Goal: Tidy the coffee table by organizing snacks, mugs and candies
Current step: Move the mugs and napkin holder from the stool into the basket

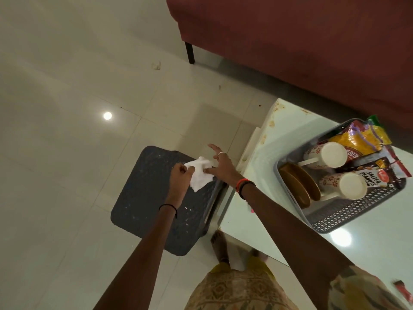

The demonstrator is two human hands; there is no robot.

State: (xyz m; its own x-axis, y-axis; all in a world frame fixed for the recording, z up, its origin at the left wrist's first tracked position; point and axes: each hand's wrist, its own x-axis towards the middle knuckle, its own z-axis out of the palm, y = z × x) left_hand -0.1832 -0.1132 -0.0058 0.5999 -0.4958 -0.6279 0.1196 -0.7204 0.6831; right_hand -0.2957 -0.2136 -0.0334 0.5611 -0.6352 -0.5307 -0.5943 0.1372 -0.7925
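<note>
One pale tiled floor takes up the left and centre of the view, seen from above. Red sofa on a black leg crosses the top right. White coffee table, glossy and stained near its far corner, runs down the right side.

Dark grey lattice bin stands on the floor just beside the table's left edge. Grey mesh basket sits on the table top, well apart from both hands. It holds the task's things:
- two white mugs with a red floral print, lying on their sides with their bases toward the camera, far mug and near mug
- brown plates, standing on edge against the basket's left wall
- yellow snack packet at the far end
- dark packet marked "Salted Peanuts", between the mugs and the right wall

Both arms reach forward over the bin. Left hand, with a black band at the wrist, has its fingers curled round one end of a crumpled white tissue. Right hand, with orange and black bands at the wrist and a ring on one finger, has its fingers spread wide and straight, the thumb touching the tissue's other edge.

Small red wrapper lies alone on the table at the lower right edge, partly cut off
</note>
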